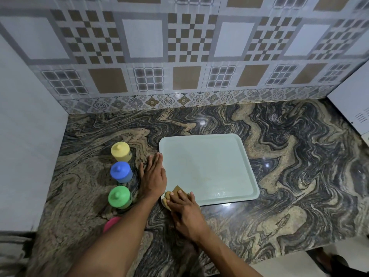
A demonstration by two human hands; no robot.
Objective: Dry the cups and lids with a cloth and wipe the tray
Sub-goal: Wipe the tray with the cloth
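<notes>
A pale green tray [209, 156] lies flat on the marble counter. My right hand [185, 212] presses a folded brown cloth [173, 192] onto the tray's near left corner, fingers fairly straight over it. My left hand [153, 174] lies flat against the tray's left edge, fingers straight. Left of it stand three lidded cups in a row: yellow [120, 151], blue [121, 172] and green [119, 197]. A pink cup [111, 223] is mostly hidden behind my left forearm.
The counter [289, 176] ends at a tiled wall behind and a white wall on the left. A white appliance [351, 108] stands at the far right. The counter's front edge drops to the floor at lower right.
</notes>
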